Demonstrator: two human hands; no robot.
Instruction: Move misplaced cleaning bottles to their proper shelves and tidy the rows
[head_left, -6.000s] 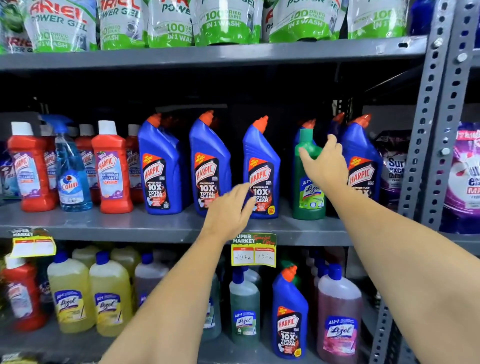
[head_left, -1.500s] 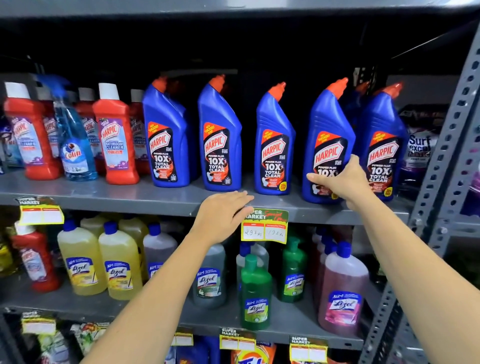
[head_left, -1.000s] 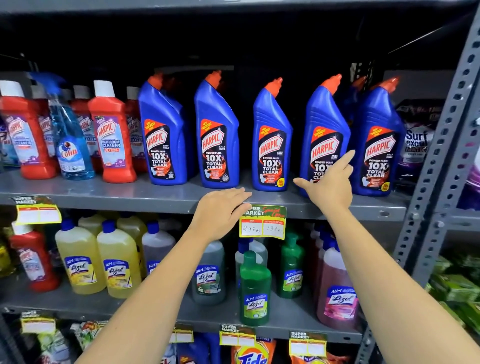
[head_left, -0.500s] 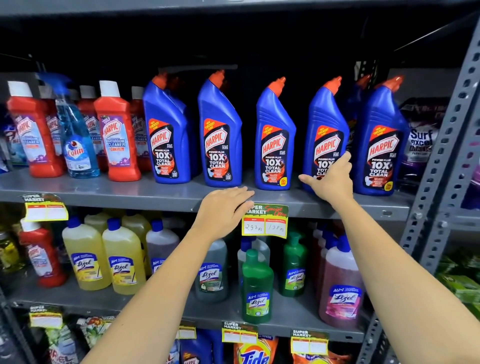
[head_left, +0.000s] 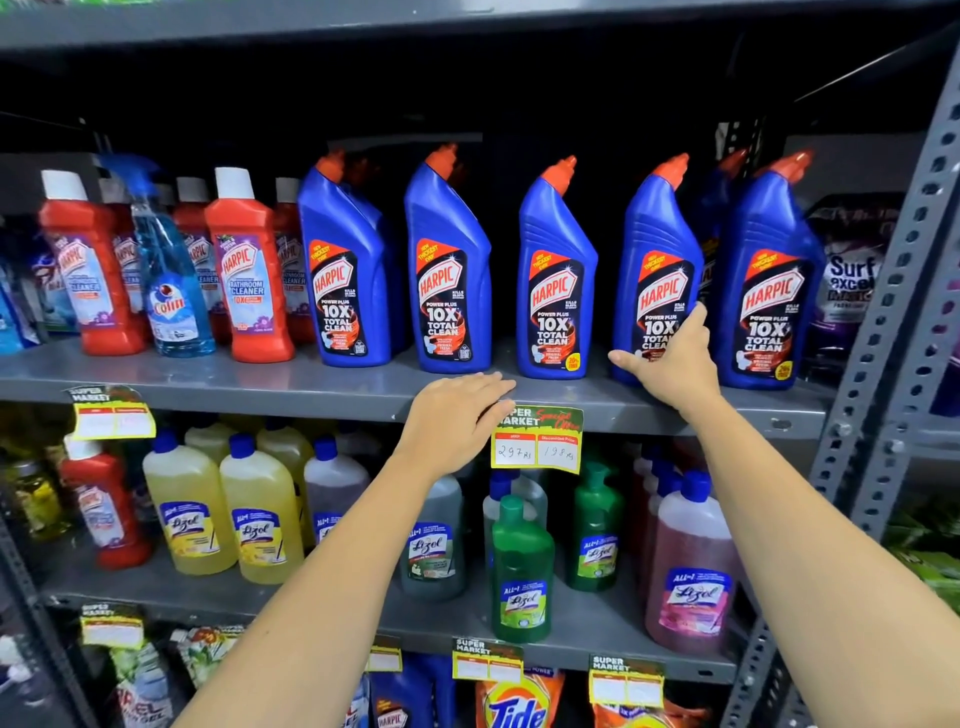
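Several blue Harpic bottles with orange caps stand in a row on the middle shelf (head_left: 208, 382). My right hand (head_left: 672, 364) wraps the lower part of the fourth blue Harpic bottle (head_left: 660, 244), thumb at its left base and fingers along its right side. My left hand (head_left: 457, 415) lies flat and open on the shelf's front edge, holding nothing. On the lower shelf, a green Lizol bottle (head_left: 522, 566) stands in front among other Lizol bottles.
Red Harpic bathroom cleaners (head_left: 249, 270) and a blue Colin spray (head_left: 169, 280) fill the shelf's left. A lone red bottle (head_left: 104, 509) stands beside yellow Lizol bottles (head_left: 260, 514). A price tag (head_left: 537, 441) hangs beside my left hand. A steel upright (head_left: 893, 312) and Surf pouch (head_left: 852, 270) are on the right.
The green Lizol bottle has left the middle shelf and a blue Harpic stands in its place. Over the last second my right hand stays on that bottle; my left hand rests still.
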